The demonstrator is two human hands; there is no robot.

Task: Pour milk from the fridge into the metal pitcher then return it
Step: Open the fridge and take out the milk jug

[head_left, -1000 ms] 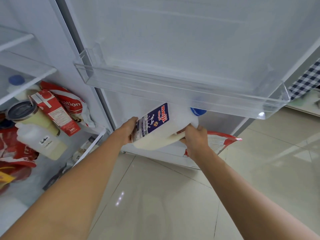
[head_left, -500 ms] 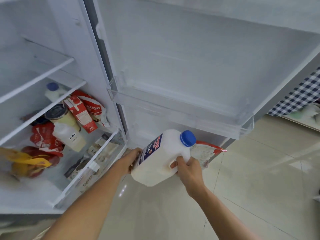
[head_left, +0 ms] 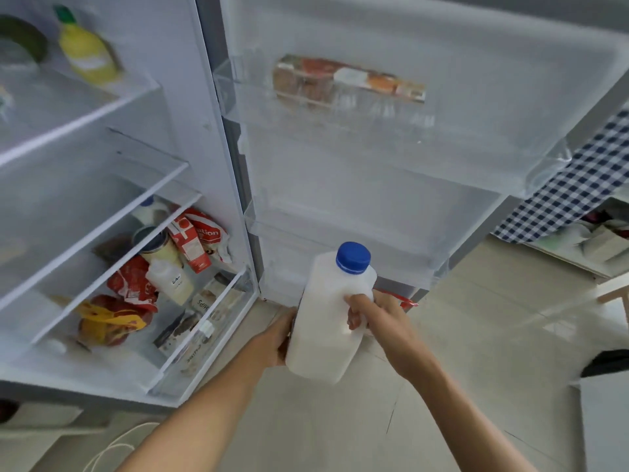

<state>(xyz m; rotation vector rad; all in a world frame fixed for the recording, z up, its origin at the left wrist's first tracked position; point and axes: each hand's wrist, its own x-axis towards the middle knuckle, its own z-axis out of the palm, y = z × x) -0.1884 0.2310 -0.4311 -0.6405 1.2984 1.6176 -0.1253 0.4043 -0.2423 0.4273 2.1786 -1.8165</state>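
Note:
A white plastic milk jug [head_left: 325,321] with a blue cap [head_left: 353,257] is upright in front of the open fridge door [head_left: 374,158], above the floor. My right hand [head_left: 379,318] grips its handle on the right side. My left hand [head_left: 277,338] presses against its lower left side. The fridge [head_left: 102,199] stands open on the left. The metal pitcher is not in view.
The fridge shelves hold red packets [head_left: 200,238], a small white bottle [head_left: 170,281], a yellow bottle [head_left: 86,51] and a yellow bag [head_left: 109,318]. A wrapped pack [head_left: 347,80] lies in the upper door bin. A checked cloth [head_left: 575,195] hangs at right over tiled floor [head_left: 476,335].
The jug has come out from under the lower door bin, moved toward me and turned from tilted to upright. The view has risen, showing more of the door and shelves.

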